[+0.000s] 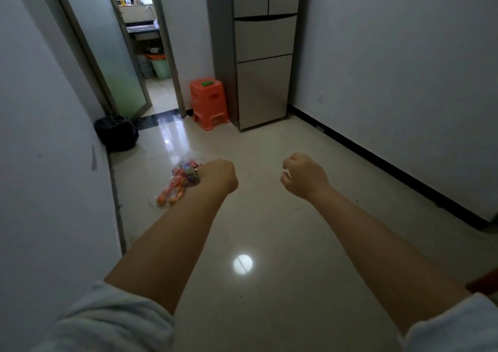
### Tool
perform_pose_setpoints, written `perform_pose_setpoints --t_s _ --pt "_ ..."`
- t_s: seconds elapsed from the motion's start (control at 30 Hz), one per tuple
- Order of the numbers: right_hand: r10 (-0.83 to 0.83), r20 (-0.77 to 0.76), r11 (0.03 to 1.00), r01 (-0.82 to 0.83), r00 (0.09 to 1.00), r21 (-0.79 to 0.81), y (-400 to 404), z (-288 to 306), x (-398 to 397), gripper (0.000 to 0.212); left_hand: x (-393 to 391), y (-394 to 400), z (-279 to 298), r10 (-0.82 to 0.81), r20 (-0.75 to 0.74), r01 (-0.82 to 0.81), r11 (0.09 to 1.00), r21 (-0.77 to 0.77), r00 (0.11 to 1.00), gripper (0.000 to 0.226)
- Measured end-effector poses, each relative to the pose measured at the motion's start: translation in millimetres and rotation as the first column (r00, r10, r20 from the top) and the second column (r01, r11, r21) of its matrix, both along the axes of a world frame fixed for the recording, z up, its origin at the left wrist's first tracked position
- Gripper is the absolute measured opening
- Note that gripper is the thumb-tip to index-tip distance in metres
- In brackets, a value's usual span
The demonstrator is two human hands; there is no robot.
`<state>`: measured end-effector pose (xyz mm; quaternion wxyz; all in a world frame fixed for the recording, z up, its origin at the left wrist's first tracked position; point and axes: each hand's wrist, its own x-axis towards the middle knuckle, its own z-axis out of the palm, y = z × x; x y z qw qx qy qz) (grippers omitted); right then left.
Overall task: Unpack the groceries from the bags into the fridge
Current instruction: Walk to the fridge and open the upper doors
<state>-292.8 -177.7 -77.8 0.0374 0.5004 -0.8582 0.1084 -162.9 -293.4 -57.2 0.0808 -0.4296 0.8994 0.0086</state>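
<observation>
No brand, label or writing can be read anywhere: the wrappers in the bag point(183, 180) are blurred, and the pale sheet at the top of the fridge point(262, 55) is cut off by the frame edge. The fridge stands far, slightly right of centre, against the far wall, with all doors and drawers closed. An orange stool point(208, 104) sits just beside its left side, with a small green object point(207, 83) on the seat. Left of the stool a doorway point(151, 55) stands open onto a second room, its frosted glass door swung aside. A black bag point(116, 133) lies on the floor at the left wall, near the door's foot. The glossy tiled floor point(269, 217) runs open from the near edge to the fridge, bounded by white walls on both sides and a dark skirting along the right. Both forearms reach forward, bare below pushed-up pale sleeves point(107, 322). The left hand point(219, 175) is closed around a clear bag of orange and red packets, which hangs to its left above the floor, well short of the fridge. The right hand point(303, 175) is level with it, apart, fingers curled into a loose fist and holding nothing.
</observation>
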Motion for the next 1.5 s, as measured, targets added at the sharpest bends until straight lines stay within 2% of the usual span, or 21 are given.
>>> perform_pose_setpoints --t_s 0.23,0.47,0.63,0.8,0.97,1.23,1.37,1.5 --pt "0.037 -0.053 0.999 -0.037 0.998 0.002 -128.0 4.8 -142.8 0.031 -137.0 -122.8 -9.0 -0.042 -0.004 0.042 0.999 0.009 0.999 0.028" --pt "0.107 -0.065 0.99 -0.112 0.992 -0.084 -270.5 38.8 -278.3 0.031 -254.2 -264.9 19.2 0.042 -0.067 -0.045 0.998 -0.051 0.997 0.025" --pt "0.172 -0.112 0.983 -0.178 0.979 -0.042 -375.3 47.4 -357.0 0.026 -312.1 -373.1 26.1 0.103 -0.079 -0.108 0.992 -0.068 0.992 0.029" --pt "0.137 -0.172 0.986 -0.151 0.975 -0.067 -477.2 62.1 -434.6 0.026 -380.0 -501.4 38.6 0.127 -0.153 -0.135 0.99 -0.047 0.98 0.035" --pt "0.068 -0.105 0.989 -0.081 0.992 -0.127 -574.2 70.9 -518.6 0.025 -467.4 -612.2 53.7 0.105 -0.159 -0.111 0.993 -0.03 0.982 0.03" --pt "0.007 -0.057 0.996 -0.012 0.998 -0.089 -693.7 52.6 -664.2 0.027 -619.8 -732.9 29.2 -0.003 -0.129 0.005 1.0 0.014 0.992 0.031" --pt "0.072 -0.079 0.993 -0.079 0.994 -0.087 -766.7 51.9 -747.6 0.027 -699.3 -787.9 23.5 0.009 -0.122 -0.008 1.0 0.005 0.992 0.034" --pt "0.107 -0.088 0.992 -0.112 0.99 -0.061 -831.4 68.1 -840.4 0.028 -789.6 -844.8 47.5 0.045 -0.136 -0.051 0.998 -0.038 0.99 0.034"
